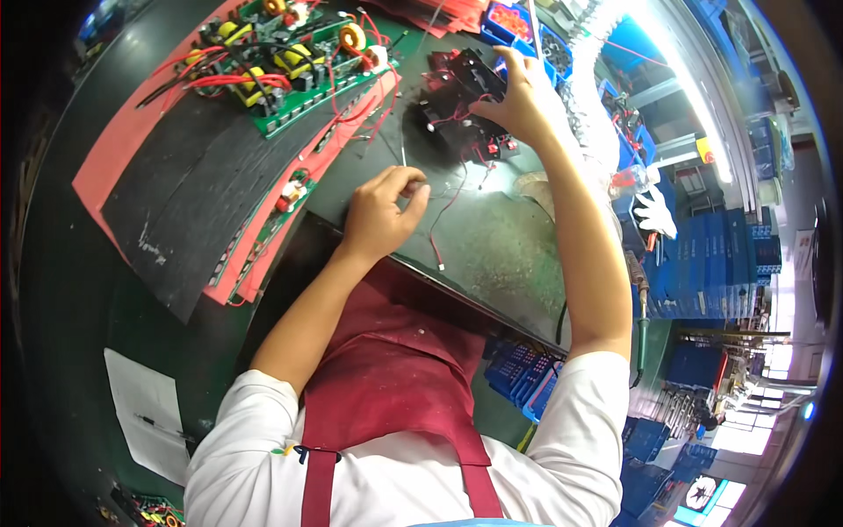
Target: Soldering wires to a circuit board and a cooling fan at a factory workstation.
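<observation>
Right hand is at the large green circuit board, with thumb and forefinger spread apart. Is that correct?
Not the board: the head view shows the right hand at the black parts with red wires, thumb and forefinger spread apart. The large green circuit board lies off to its left.

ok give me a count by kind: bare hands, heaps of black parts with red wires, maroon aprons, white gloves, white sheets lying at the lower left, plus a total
Bare hands: 2 (left hand, right hand)
Heap of black parts: 1
Maroon apron: 1
White glove: 1
White sheet: 1
Total: 6
</observation>
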Demonstrator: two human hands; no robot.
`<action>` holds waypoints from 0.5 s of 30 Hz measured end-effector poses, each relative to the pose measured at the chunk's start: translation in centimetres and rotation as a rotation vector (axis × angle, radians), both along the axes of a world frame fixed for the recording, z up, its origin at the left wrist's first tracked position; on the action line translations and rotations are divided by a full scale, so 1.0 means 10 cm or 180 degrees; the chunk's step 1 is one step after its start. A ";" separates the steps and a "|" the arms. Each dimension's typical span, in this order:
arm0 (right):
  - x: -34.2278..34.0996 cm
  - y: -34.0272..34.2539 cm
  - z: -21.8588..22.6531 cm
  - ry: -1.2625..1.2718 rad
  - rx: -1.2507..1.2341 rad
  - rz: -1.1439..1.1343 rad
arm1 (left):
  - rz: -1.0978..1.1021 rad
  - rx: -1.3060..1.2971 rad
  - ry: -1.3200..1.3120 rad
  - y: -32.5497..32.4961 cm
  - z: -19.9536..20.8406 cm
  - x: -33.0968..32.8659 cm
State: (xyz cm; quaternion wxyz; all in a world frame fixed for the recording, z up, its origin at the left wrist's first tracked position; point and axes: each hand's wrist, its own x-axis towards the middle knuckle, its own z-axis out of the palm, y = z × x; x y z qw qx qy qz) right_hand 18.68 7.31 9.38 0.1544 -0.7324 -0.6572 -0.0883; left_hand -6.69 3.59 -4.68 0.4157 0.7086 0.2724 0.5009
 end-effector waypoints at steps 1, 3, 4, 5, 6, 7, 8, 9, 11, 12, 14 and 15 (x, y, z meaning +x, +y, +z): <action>0.01 -0.02 -0.01 -0.0267 0.0152 0.0075 | 0.0039 0.0054 0.0141 0.00 -0.01 -0.01; 0.10 -0.06 -0.04 -0.0365 0.0068 0.0014 | 0.0096 0.0134 0.0335 0.00 -0.01 0.00; 0.13 -0.09 -0.06 -0.0462 0.0003 -0.0016 | 0.0078 0.0117 0.0349 0.00 0.01 -0.01; 0.32 -0.05 -0.17 0.0428 -0.0089 -0.0152 | 0.0029 0.0220 0.0378 0.00 0.04 0.04; 0.57 -0.08 -0.22 0.0420 -0.0068 -0.0241 | -0.0022 0.0329 0.0405 -0.01 0.08 0.10; 0.65 -0.02 -0.25 0.0468 -0.0166 -0.0245 | -0.0054 0.0346 0.0438 0.03 0.07 0.07; 0.56 0.02 -0.17 0.0506 -0.0275 -0.0208 | 0.0034 0.0354 0.0426 0.03 0.06 0.04; 0.54 0.04 -0.01 0.0561 -0.0539 -0.0243 | 0.0118 0.0366 0.0410 0.03 0.05 0.01; 0.53 -0.05 0.20 0.0942 -0.0240 0.0094 | 0.0194 0.0333 0.0324 -0.01 0.03 0.02; 0.48 -0.12 0.30 0.1534 -0.0078 0.0304 | 0.0293 0.0286 0.0248 -0.01 0.02 0.00; 0.43 -0.16 0.43 0.1326 0.0482 0.0466 | 0.0225 0.0240 0.0232 0.01 0.03 -0.03; 0.31 -0.24 0.53 0.1981 0.0429 0.0099 | 0.0309 0.0245 0.0310 0.04 0.01 -0.07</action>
